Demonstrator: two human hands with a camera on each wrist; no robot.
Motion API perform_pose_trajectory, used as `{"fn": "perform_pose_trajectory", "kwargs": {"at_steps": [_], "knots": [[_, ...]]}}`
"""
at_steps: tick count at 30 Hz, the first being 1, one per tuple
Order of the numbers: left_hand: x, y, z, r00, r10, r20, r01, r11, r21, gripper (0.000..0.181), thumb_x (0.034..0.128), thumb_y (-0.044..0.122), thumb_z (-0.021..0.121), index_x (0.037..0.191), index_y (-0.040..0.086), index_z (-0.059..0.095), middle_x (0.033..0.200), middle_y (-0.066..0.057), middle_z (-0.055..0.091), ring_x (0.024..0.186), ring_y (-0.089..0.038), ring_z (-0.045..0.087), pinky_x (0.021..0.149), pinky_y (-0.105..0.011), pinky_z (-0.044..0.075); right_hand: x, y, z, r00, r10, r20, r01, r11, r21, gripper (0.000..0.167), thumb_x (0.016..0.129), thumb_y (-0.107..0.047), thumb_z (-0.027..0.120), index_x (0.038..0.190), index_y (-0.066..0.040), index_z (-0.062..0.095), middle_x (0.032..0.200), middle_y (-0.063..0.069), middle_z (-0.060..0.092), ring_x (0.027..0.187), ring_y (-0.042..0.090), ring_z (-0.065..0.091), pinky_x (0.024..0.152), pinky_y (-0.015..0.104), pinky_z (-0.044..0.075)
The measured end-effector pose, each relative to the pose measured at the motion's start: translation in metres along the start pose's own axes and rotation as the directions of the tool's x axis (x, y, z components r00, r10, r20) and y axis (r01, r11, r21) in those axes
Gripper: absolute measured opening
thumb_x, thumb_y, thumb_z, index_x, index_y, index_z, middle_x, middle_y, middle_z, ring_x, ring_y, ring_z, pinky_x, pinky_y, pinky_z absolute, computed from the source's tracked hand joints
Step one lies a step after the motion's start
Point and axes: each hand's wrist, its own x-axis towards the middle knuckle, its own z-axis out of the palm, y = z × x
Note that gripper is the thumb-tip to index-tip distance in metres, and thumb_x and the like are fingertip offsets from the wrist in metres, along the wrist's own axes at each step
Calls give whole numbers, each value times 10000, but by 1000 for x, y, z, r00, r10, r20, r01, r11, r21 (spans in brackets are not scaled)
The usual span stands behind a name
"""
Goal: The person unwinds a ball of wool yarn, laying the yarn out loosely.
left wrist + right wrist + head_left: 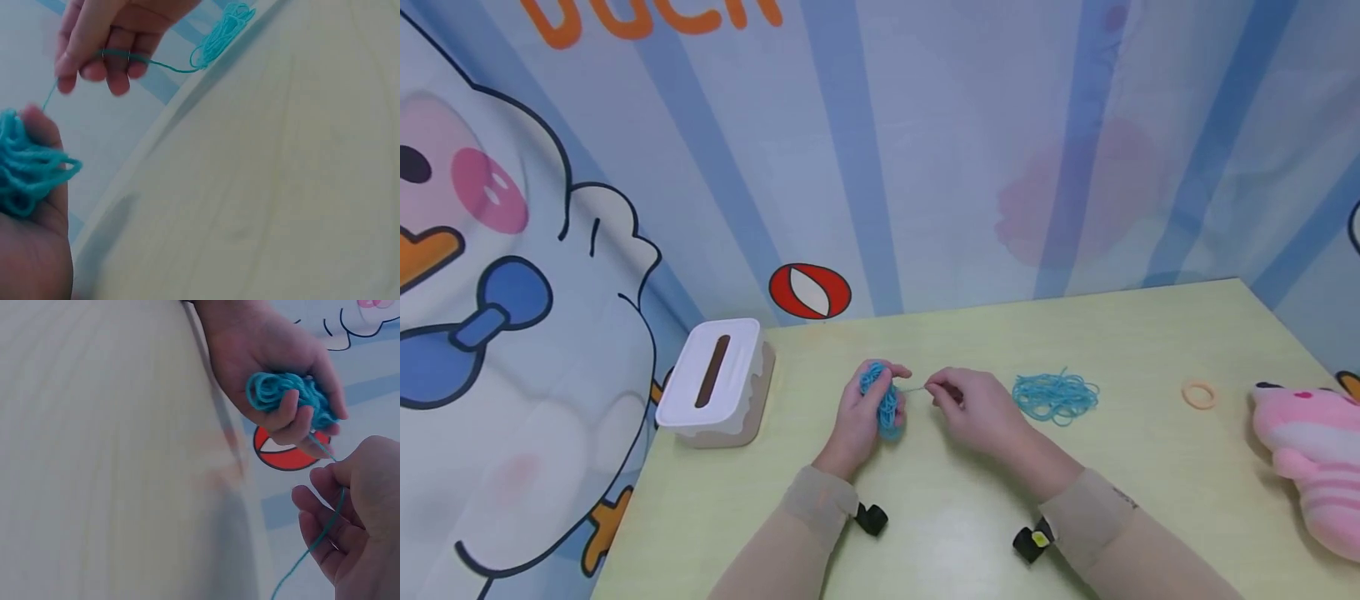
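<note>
A bundle of blue yarn [889, 408] is gripped in my left hand [859, 412], its loops sticking out past the fingers in the right wrist view. Between thumb and index finger, my right hand [973, 408] pinches the yarn strand [913, 389] a short way to the right of the bundle. From that pinch the strand runs across the right fingers to a loose pile of the same yarn [1055, 396] on the table, as the left wrist view shows. Both hands are held above the table.
A lidded white and beige box [718, 383] with a brown slot stands at the table's left. On the right lie a light orange ring [1199, 395] and a pink plush toy [1315, 467]. A printed curtain [940, 167] hangs behind the table [940, 533].
</note>
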Motion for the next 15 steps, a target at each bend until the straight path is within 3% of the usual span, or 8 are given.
{"fn": "perform_pose_trajectory", "kwargs": {"at_steps": [3, 7, 10, 13, 15], "knots": [[1, -1, 0, 1000, -7, -5, 7, 1000, 8, 266, 1166, 401, 544, 1247, 151, 500, 1378, -226, 704, 773, -170, 694, 748, -252, 638, -4, 0, -12, 999, -18, -49, 19, 999, 33, 192, 1116, -181, 648, 1191, -67, 783, 995, 64, 822, 864, 123, 731, 769, 321, 592], [2, -1, -1, 999, -27, -42, 28, 999, 42, 300, 1128, 294, 651, 1275, 121, 454, 1248, -120, 759, 743, -197, 676, 705, -265, 627, -7, 2, -25, 994, -56, -98, 61, 997, 45, 151, 1109, -150, 650, 1159, -65, 764, 967, 80, 818, 827, 118, 714, 696, 263, 542], [2, -2, -1, 997, -21, -77, 29, 994, 103, 345, 1096, 244, 705, 1310, 89, 484, 1114, -51, 697, 732, -218, 623, 678, -270, 581, -9, 6, -32, 991, -66, -116, 71, 997, 42, 122, 1103, -131, 655, 1136, -72, 757, 935, 50, 809, 811, 116, 709, 668, 245, 532], [2, -3, 0, 996, -5, -95, 21, 986, 164, 278, 1073, 241, 737, 1274, 117, 591, 1051, -27, 636, 807, -217, 619, 742, -287, 568, -13, 10, -39, 991, -51, -124, 57, 997, 45, 131, 1113, -148, 645, 1140, -73, 750, 930, 39, 804, 815, 124, 711, 653, 243, 532], [2, -3, 0, 996, 6, -91, 11, 982, 186, 203, 1064, 246, 746, 1208, 146, 645, 1126, -74, 677, 900, -213, 641, 840, -302, 577, -15, 13, -43, 991, -36, -126, 42, 998, 45, 144, 1121, -168, 638, 1151, -75, 743, 940, 44, 800, 825, 133, 711, 658, 242, 539]]}}
